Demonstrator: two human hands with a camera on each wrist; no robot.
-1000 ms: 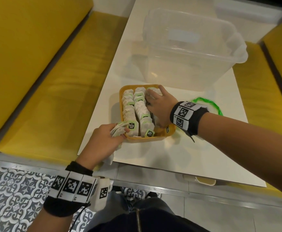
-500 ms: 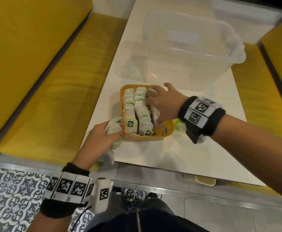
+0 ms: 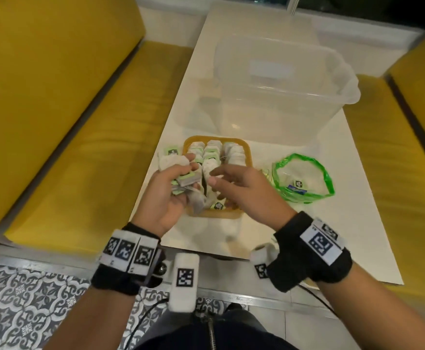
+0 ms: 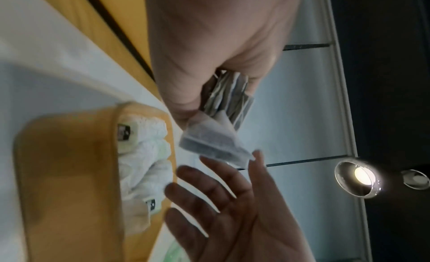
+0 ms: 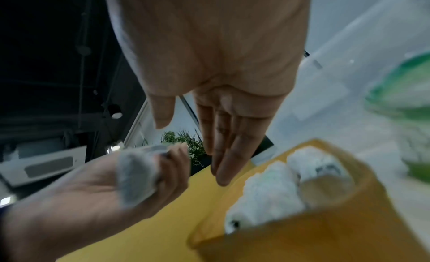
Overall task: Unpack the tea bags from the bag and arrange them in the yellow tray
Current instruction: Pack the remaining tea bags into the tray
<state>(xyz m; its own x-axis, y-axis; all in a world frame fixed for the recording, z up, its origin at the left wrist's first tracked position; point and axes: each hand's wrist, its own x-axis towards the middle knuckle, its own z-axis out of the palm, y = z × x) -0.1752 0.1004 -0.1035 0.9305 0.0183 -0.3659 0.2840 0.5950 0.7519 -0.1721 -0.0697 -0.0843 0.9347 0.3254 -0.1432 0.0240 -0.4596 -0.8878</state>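
Your left hand (image 3: 167, 195) has lifted off the yellow tray (image 3: 247, 157) gripping a bunch of tea bags (image 3: 185, 181), your right hand (image 3: 241, 189), fingers spread and empty, left the tray's rows for them, bag (image 3: 303, 179) right of it nearly empty.

Indoor light falls from overhead: one lit ceiling lamp (image 4: 361, 174) flares with a halo in the left wrist view, against a dark ceiling. In the head view the white table (image 3: 315, 198) is evenly bright, with a small glint on the clear tub (image 3: 279, 79) and soft shadows under the hands. Edges bow from the wide lens. The right wrist view is smeared with blur, worst on the tray (image 5: 325, 229) below the right hand (image 5: 216, 63); the left hand (image 4: 209, 45) is dim and close.
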